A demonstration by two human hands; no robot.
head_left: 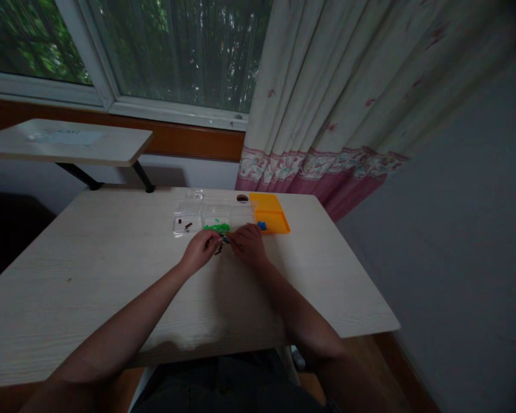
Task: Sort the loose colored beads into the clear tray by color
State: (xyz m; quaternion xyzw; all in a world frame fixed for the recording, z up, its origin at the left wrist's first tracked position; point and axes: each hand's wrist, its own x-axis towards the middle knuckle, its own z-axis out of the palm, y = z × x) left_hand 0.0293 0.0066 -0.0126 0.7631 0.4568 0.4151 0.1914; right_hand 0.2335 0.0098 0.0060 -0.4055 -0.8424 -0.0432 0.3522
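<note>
My left hand is closed in a pinch just in front of a clear plastic tray. Close beside it, my right hand has its fingers bent and pressed together, and the fingertips of both hands meet at a small dark bluish piece, too small to name. Several dark brown little pieces lie below the fingertips, perhaps on the table. Bright green small pieces fill part of the tray's middle compartment. A few brown pieces sit in its left one. Blue pieces rest in the yellow tray.
The pale wooden table has a round cable hole near its back edge. At the back left stands a raised shelf on black legs, with a clear sheet on it. Curtain and wall border the right side.
</note>
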